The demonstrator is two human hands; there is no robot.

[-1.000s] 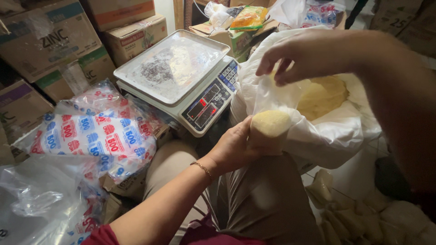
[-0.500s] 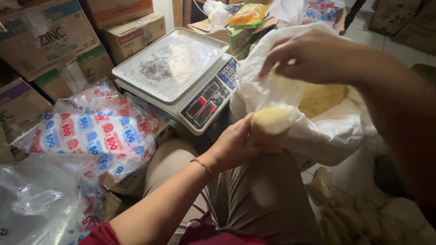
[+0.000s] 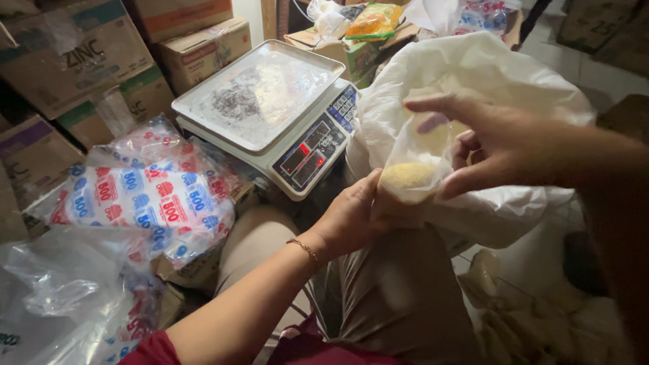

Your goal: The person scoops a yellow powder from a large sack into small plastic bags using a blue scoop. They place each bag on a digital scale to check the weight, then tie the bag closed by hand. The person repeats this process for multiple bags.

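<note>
Thin glossy clear plastic small bag [image 3: 414,177], grainy matt yellow powder; crinkled white plastic sack [image 3: 487,74]; shiny metal scale pan [image 3: 260,91].

Yellow powder [image 3: 407,176], white sack [image 3: 487,74], red-blue printed packets [image 3: 145,196], grey scale [image 3: 270,115]

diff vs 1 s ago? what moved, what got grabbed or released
The right hand came out of the large white sack toward the person and now pinches the open top of the small clear bag of yellow powder. The left hand still cups that bag from below. The scale is unmoved.
</note>
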